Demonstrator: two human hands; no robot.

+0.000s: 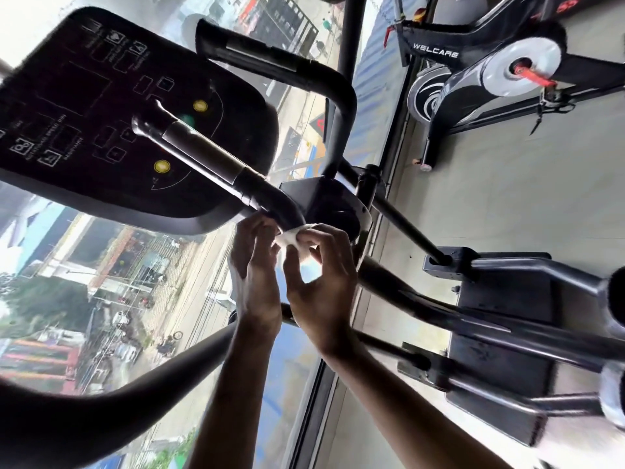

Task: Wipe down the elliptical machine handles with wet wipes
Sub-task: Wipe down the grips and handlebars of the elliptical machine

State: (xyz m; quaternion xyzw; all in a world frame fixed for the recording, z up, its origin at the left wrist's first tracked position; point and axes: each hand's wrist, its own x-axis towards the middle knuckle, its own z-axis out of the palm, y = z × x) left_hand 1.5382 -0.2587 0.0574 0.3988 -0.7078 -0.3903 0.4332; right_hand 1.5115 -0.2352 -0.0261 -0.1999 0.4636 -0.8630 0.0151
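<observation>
Head view, tilted sharply: a small white wet wipe [297, 240] is seen bunched between both hands, just under the bend of the near handle [203, 154], where the black tube curves down beside the console [101, 113] toward the central housing. The wipe is pinched by the curled fingertips of the right hand [321, 282], and its other edge is gripped by the fingers of the left hand [255, 265]. Neither hand is closed round the tube itself. Whether the wipe is pressed against the handle or only held beside it cannot be told.

The wipe can be judged light, limp and damp, so it is likely to fold, tear or slip if tugged. It would be best spread flat and wrapped round the tube under the palm, not held by a corner. The handle looks rigid and fixed, with a smoother grey sensor band partway along. Firm pressure should be tolerated there, though a wet cloth may slide more readily.

A second handle [270, 62] is seen beyond the console, apparently not yet attended to. An exercise bike [490, 69] stands well apart on the floor.
</observation>
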